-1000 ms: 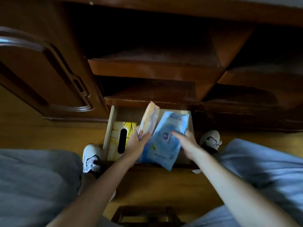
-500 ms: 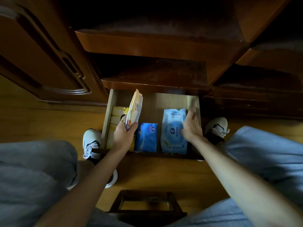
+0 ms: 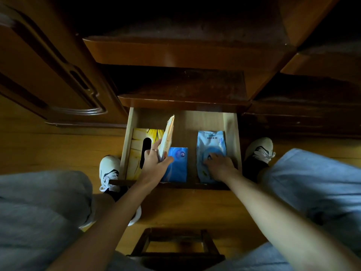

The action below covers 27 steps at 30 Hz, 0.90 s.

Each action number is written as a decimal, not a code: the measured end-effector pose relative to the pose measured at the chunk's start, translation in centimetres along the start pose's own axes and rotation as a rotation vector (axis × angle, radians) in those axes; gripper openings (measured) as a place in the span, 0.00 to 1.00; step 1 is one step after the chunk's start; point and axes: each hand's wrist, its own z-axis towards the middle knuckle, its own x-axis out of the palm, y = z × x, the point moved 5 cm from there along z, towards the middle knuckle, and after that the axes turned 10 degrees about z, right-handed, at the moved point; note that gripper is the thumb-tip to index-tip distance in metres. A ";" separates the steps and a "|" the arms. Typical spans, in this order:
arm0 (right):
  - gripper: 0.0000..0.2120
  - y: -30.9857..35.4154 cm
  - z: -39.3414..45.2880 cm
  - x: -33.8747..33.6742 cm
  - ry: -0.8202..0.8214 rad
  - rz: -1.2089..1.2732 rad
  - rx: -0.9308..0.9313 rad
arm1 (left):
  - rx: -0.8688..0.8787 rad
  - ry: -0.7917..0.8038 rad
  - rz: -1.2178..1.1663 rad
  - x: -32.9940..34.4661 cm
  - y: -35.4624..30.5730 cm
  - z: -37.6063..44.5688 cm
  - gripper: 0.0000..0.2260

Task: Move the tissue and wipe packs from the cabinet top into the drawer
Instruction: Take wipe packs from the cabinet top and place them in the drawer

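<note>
The light wooden drawer (image 3: 231,133) stands pulled out below the dark cabinet. My left hand (image 3: 154,165) grips an orange-and-white pack (image 3: 167,137), held upright on its edge above the drawer's left half. Under it lie a yellow tissue box (image 3: 139,151) with a black slot at the left and a small blue tissue pack (image 3: 178,165) in the middle. A pale blue wipe pack (image 3: 212,143) lies flat at the right, and my right hand (image 3: 219,166) rests on its near end with fingers spread.
Dark wooden shelves (image 3: 183,55) overhang the drawer, and a cabinet door (image 3: 48,71) stands at the left. My white shoes (image 3: 109,171) flank the drawer on the wooden floor. A small dark stool (image 3: 175,249) sits between my knees.
My right hand laid the pale blue wipe pack flat in the drawer's right side and now rests lower on it. The left hand keeps the orange pack upright, slightly shifted.
</note>
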 end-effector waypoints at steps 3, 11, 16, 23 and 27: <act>0.16 1.5 -0.7 -1.6 -0.179 0.536 -0.042 | 0.029 -0.032 0.045 -0.1 -0.8 -0.2 0.33; 0.28 2.6 -2.1 -4.8 -0.173 1.728 0.009 | 0.118 -0.066 -0.277 0.0 -3.4 -0.8 0.13; 0.31 -3.8 -1.9 -4.1 -0.359 1.466 0.175 | -0.013 -0.169 -0.168 -1.0 -2.2 -0.3 0.16; 0.35 -1.2 0.2 -2.8 -0.371 0.666 0.099 | 0.016 -0.107 -0.020 -1.0 -0.9 -0.2 0.17; 0.47 -0.7 2.6 -3.2 -0.195 0.438 0.172 | 0.025 -0.060 0.059 -0.6 0.2 0.3 0.16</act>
